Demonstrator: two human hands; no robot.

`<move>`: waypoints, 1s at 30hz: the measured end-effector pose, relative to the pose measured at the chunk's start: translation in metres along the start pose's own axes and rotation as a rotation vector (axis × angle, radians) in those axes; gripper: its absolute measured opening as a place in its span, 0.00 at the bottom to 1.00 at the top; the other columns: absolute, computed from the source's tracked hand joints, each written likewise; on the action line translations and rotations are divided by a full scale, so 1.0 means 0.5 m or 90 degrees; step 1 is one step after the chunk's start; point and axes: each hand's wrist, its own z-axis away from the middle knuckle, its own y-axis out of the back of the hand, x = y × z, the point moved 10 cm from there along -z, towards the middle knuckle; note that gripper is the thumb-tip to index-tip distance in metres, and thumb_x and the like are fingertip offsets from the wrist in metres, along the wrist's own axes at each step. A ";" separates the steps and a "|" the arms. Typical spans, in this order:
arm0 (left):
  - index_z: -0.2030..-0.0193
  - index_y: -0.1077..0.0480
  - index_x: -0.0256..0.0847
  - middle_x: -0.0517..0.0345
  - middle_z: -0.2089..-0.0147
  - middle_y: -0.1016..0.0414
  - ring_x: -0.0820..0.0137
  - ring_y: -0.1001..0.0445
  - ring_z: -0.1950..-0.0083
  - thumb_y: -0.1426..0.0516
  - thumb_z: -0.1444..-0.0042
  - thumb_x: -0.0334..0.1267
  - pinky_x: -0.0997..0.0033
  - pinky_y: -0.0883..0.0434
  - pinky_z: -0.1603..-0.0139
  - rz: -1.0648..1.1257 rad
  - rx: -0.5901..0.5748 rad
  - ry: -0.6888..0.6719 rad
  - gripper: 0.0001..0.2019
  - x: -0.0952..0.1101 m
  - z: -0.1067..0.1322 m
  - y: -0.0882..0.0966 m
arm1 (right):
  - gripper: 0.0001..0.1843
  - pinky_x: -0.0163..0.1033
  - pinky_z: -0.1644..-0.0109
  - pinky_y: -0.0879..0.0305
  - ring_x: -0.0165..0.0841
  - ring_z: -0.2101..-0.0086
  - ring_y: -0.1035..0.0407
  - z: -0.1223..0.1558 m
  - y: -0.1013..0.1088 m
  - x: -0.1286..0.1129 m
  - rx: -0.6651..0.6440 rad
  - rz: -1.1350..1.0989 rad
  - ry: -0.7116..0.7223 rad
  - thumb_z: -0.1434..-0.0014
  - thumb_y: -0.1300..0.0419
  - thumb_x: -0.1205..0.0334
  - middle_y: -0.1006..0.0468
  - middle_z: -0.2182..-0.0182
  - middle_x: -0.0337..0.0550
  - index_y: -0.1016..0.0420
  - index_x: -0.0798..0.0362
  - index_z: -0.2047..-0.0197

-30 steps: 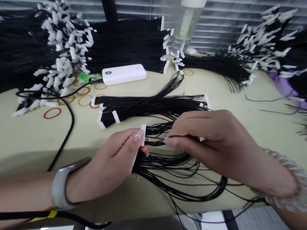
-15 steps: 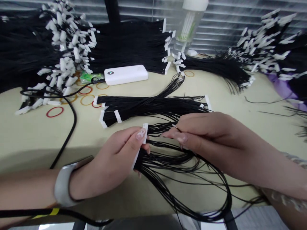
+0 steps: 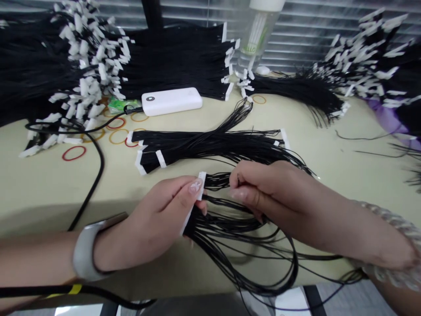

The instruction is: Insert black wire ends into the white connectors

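A white plastic connector (image 3: 201, 184) is pinched between the thumb and fingers of my left hand (image 3: 148, 224). From it, and from a second white strip partly hidden under that hand, black wires (image 3: 210, 228) fan out to the right and loop down past the table's front edge. My right hand (image 3: 276, 197) is closed in a pinch just right of the connector, over the wires. A thin dark piece, apparently a wire's end, shows between its thumb and forefinger; the fingers hide the rest.
Behind my hands lies a bundle of black wires (image 3: 197, 145) with white connectors. Farther back are a white power bank (image 3: 172, 102), a clear bottle (image 3: 253, 44) and large wire stacks (image 3: 174, 61). Rubber bands (image 3: 74, 153) and a black cable (image 3: 95, 184) lie at left.
My right hand has turned slightly and its fingers have curled in tighter. The large wire loop below it has shrunk and shifted left. My left hand keeps hold of the connector.
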 end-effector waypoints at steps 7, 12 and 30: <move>0.78 0.40 0.41 0.65 0.79 0.40 0.77 0.41 0.80 0.58 0.40 0.44 0.78 0.39 0.82 0.048 -0.007 0.041 0.18 -0.009 -0.001 -0.001 | 0.10 0.28 0.63 0.42 0.23 0.67 0.36 0.003 0.024 -0.024 0.060 0.030 0.070 0.40 0.51 0.67 0.28 0.69 0.34 0.30 0.52 0.67; 0.77 0.39 0.41 0.65 0.81 0.41 0.76 0.41 0.81 0.58 0.40 0.44 0.78 0.39 0.83 0.025 -0.021 0.056 0.18 -0.011 -0.001 -0.003 | 0.08 0.28 0.74 0.44 0.22 0.77 0.38 0.007 0.026 0.000 0.093 0.016 0.015 0.43 0.46 0.61 0.29 0.77 0.33 0.29 0.52 0.69; 0.75 0.38 0.41 0.64 0.78 0.38 0.76 0.38 0.77 0.58 0.39 0.43 0.77 0.37 0.77 0.004 -0.066 -0.001 0.17 0.000 0.005 -0.016 | 0.06 0.35 0.73 0.55 0.27 0.76 0.47 0.014 -0.024 -0.054 0.135 0.296 0.135 0.46 0.52 0.73 0.36 0.75 0.39 0.36 0.56 0.70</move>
